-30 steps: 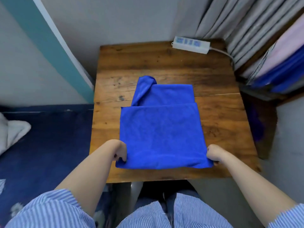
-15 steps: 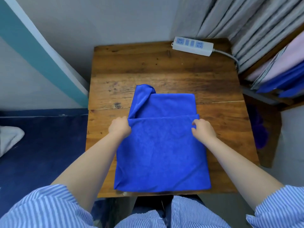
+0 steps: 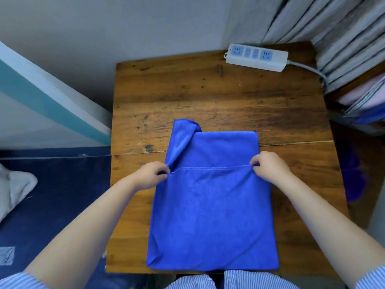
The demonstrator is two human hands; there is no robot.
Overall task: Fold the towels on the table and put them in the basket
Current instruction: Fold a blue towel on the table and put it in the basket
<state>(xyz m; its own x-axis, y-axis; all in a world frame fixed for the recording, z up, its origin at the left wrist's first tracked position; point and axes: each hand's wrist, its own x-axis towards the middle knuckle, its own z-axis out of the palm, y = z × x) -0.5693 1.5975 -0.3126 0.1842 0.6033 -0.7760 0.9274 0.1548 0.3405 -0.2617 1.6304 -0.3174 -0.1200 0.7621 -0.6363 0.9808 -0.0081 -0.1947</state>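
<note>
Blue microfibre towel is lying on the wooden table, long axis running away from the person. Left hand and right hand are pinching the upper layer's edge corners; uncovered lower layer is lying just beyond both, equally near.

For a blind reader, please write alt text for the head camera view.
Two hands, left hand and right hand, pinch the top layer's edge of a blue towel on a wooden table. A white power strip lies at the far right corner.
</note>
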